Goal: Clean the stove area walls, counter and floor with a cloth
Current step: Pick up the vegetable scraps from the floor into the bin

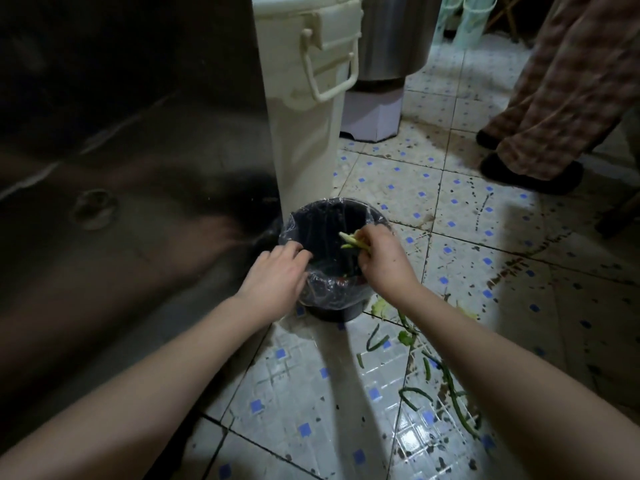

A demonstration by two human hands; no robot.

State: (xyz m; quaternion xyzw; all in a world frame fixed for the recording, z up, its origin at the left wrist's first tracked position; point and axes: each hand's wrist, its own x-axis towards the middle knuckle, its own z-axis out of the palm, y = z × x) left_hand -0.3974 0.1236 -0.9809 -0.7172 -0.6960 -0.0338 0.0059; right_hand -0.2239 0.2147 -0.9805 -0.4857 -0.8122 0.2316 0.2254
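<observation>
Grimy blue-dotted floor point(460, 216) under green scraps point(453, 393)

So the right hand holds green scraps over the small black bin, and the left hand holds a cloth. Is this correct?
Not quite. The left hand holds no cloth; it grips the plastic liner at the rim of the small black bin, as the head view shows. The right hand does hold green scraps over the bin.
</observation>
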